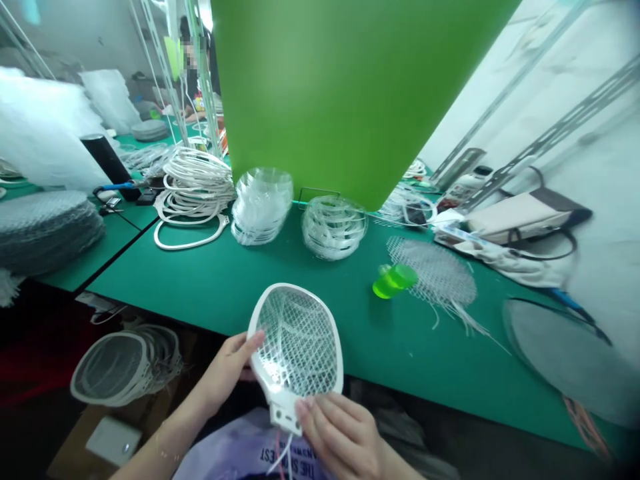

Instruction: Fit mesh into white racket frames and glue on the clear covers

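I hold a white plastic mosquito-swatter frame (297, 340) with a white mesh across its oval head, raised just in front of the green table's edge. My left hand (227, 367) grips its left rim, fingers on the near face. My right hand (340, 433) pinches the lower neck of the frame, close to a flat white base piece (285, 415). Thin wires dangle below that base. A loose piece of white mesh (433, 275) and a green translucent cup (394, 280) lie on the table beyond the frame, out of reach of my fingers.
The green table (225, 293) carries coiled white frames (195, 190) and clear stacked rings (261, 205). Grey mesh stacks (45, 230) sit left, with stacked frames (125, 363) below the edge. A green board (340, 87) hangs overhead. A person (193, 73) stands far back.
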Available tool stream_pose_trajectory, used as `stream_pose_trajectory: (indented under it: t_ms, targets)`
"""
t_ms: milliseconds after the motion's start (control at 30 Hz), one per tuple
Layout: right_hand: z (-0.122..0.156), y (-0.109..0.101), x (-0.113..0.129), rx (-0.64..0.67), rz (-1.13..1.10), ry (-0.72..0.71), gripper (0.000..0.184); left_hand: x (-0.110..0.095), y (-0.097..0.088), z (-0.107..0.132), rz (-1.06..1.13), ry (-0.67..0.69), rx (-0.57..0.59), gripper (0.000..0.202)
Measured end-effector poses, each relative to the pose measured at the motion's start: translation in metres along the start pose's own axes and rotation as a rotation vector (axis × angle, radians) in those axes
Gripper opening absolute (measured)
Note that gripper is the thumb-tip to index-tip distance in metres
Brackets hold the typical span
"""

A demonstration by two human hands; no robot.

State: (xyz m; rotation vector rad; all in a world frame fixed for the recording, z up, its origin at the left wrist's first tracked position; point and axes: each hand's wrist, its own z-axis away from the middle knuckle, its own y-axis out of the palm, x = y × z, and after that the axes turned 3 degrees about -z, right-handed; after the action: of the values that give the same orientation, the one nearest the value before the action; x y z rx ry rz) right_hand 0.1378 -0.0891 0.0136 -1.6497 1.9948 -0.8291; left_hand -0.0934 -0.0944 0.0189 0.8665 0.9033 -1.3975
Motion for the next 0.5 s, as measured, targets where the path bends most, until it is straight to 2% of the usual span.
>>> stream_pose_trajectory:
  t_ms: [33, 67, 133, 167, 233, 300, 333, 400, 467, 500]
  targets:
    - [0.003, 0.007, 0.005, 0.004, -0.010, 0.014, 0.033, 0.004, 0.001, 0.000, 0.044, -0.069, 0.038, 0.069]
    - [0.005, 0.012, 0.008, 0.025, -0.023, 0.028, 0.029, 0.007, 0.000, 0.001, 0.049, -0.082, 0.049, 0.067]
    - [0.007, 0.011, 0.006, 0.052, -0.038, 0.052, 0.027, 0.015, -0.008, 0.007, -0.017, 0.041, 0.033, 0.058]
    - [0.007, 0.004, 0.001, 0.017, -0.023, 0.083, 0.034, 0.021, -0.013, 0.011, -0.069, 0.140, 0.025, 0.053]
    - [0.002, -0.017, -0.014, -0.118, 0.031, 0.227, 0.065, 0.037, -0.025, 0.021, -0.174, 0.299, 0.002, 0.043]
    - [-0.008, -0.043, -0.030, -0.224, 0.019, 0.438, 0.087, 0.056, -0.033, 0.030, -0.274, 0.348, -0.016, 0.041]
    - [-0.014, -0.054, -0.036, -0.203, -0.043, 0.486, 0.084, 0.064, -0.034, 0.032, -0.317, 0.355, -0.001, 0.041]
    - [-0.024, -0.067, -0.041, -0.107, -0.213, 0.469, 0.060, 0.072, -0.033, 0.036, -0.365, 0.365, 0.087, 0.040]
    - [-0.030, -0.069, -0.034, -0.057, -0.330, 0.421, 0.035, 0.068, -0.031, 0.039, -0.378, 0.423, 0.200, 0.041]
    - [-0.031, -0.066, -0.029, -0.059, -0.363, 0.413, 0.030, 0.060, -0.029, 0.041, -0.381, 0.467, 0.224, 0.043]
